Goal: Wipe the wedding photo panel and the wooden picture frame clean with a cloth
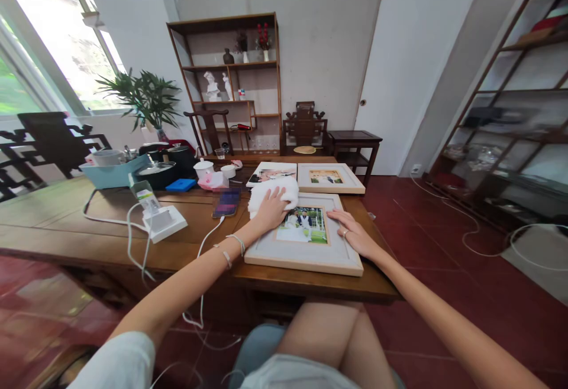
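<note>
My left hand (271, 208) grips a bunched white towel (257, 200) from above, its fingers bent over the cloth. The towel lies across the upper left part of a light wood picture frame (306, 265), which rests flat near the table's front edge. Inside the frame, a wide pale mat surrounds a photo (306, 226) of people outdoors; its upper left corner is partly covered by my left hand. My right hand (352, 232) lies on the frame's right side, fingers extended and holding nothing.
Behind are a second framed photo (331, 177) and a white printed panel (271, 173). Leftward on the wooden table (208, 235) sit a phone (226, 203) on a cable, a blue box (181, 185), a white charging stand (164, 223), cups and a light-blue bin (113, 173).
</note>
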Motion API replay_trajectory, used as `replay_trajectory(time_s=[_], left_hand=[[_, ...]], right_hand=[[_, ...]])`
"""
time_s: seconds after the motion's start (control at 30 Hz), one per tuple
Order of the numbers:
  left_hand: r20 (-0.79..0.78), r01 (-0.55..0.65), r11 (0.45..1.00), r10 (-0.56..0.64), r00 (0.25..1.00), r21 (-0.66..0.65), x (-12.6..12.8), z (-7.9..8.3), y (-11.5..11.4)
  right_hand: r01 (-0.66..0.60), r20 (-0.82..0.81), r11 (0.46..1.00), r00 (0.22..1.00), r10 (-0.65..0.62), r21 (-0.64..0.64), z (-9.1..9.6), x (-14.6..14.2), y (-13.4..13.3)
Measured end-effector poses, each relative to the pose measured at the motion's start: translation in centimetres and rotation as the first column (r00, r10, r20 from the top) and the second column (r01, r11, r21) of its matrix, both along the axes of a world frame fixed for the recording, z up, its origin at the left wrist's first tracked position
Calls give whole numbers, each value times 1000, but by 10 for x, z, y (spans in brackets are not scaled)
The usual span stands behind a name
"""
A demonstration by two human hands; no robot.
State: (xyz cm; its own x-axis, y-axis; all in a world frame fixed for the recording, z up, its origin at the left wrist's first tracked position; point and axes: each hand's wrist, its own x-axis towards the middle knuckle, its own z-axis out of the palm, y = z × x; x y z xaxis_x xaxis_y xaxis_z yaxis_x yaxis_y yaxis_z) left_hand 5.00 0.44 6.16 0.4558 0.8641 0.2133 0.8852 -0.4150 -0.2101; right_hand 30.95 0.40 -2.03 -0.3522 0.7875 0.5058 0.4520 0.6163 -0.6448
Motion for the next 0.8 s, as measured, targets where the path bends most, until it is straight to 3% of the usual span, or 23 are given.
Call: replay_trajectory(time_s=[0.1, 0.23, 0.5, 0.6, 0.7, 0.8], left_hand=[[-24, 32, 999, -32, 999, -7, -1, 0, 4], [-65, 82, 995, -86, 994, -55, -3, 3, -14], [-144, 145, 969, -175, 974, -198, -12, 22, -113], [-128, 170, 952, -208, 970, -253, -12, 27, -138], [-77, 160, 957, -183, 980, -244, -11, 25, -135], [-37, 124, 975, -133, 990, -186, -10, 16, -107]], right_hand=[[-1, -3, 1000, 1000, 1, -7, -1, 0, 1], [1, -13, 1000, 1000, -1, -16, -2, 0, 1], [-9, -21, 1000, 1000, 9, -7, 0, -1, 0], [-10, -20, 1000, 1000, 10, -8, 0, -1, 0], [-16, -15, 1000, 1000, 16, -10, 0, -1, 0], [-22, -8, 1000, 1000, 22, -9, -1, 0, 0]])
